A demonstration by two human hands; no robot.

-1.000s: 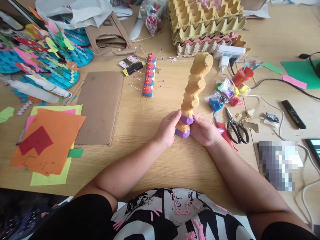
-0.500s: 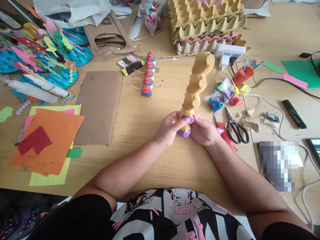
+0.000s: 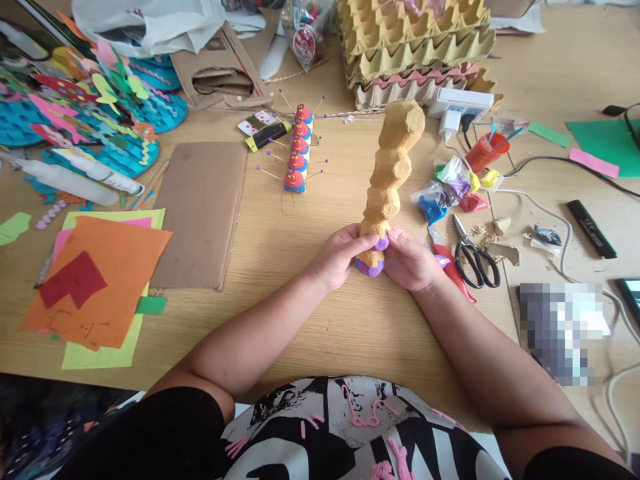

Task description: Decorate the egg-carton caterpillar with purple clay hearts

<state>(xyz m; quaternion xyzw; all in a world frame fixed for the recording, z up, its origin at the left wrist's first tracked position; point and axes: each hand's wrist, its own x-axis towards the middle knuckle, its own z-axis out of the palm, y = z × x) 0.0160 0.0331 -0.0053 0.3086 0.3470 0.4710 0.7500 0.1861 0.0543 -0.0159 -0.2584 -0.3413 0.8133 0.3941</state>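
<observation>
A long bumpy strip of tan egg carton (image 3: 390, 167) stands up from between my two hands, with purple clay on its lower bumps. My left hand (image 3: 340, 257) grips its lower end from the left, thumb across the front. On the other side, my right hand (image 3: 411, 259) closes on the same end, its fingers partly hidden behind it. Farther off to the left lies a finished-looking red and blue caterpillar (image 3: 299, 150) with faces and stick pins.
Black scissors (image 3: 475, 257) and clay packets (image 3: 433, 208) lie to the right. Egg trays (image 3: 415, 47) are stacked at the back by a power strip (image 3: 463, 103). Cardboard (image 3: 200, 213) and coloured paper (image 3: 120, 267) lie left. An orange cup (image 3: 484, 152) stands back right.
The carton strip has turned slightly in my hands, its top shifting a little left and the purple patches showing at another angle. Both hands keep their hold.
</observation>
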